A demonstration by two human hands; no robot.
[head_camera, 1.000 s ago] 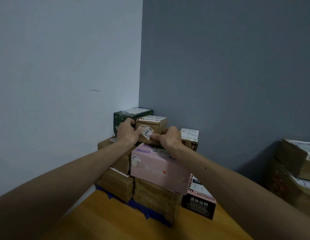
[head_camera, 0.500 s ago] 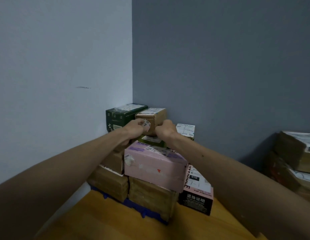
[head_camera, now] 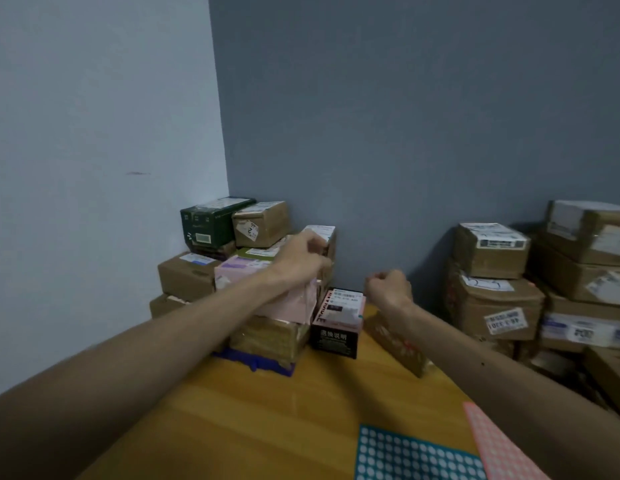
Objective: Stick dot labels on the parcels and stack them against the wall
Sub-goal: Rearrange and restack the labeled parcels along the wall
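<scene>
Two hands, both with fingers curled in. My right hand (head_camera: 388,285) makes a fist above the table, apart from everything and holding nothing I can see. My left hand (head_camera: 303,254) sits in front of the right end of the corner stack, and blur keeps me from telling whether it pinches anything.

The small brown parcel (head_camera: 261,223) tops that stack beside the green box (head_camera: 211,220), both up against the walls. My worry is the left wrist. It crosses just over the pink parcel (head_camera: 241,268), which seems to jut past the boxes beneath it, so a careless pull back could shove it and tip the tier above. My right forearm could also clip the flat parcel (head_camera: 395,337) lying under it.

The teal dot sheet (head_camera: 415,455) and the pink dot sheet (head_camera: 492,441) lie at the near edge of the wooden table (head_camera: 267,410). A second pile (head_camera: 492,271) stands to the right against the grey-blue wall (head_camera: 405,116), which meets the pale wall (head_camera: 94,133) at the corner. Whether that pile carries dots, I cannot tell.
</scene>
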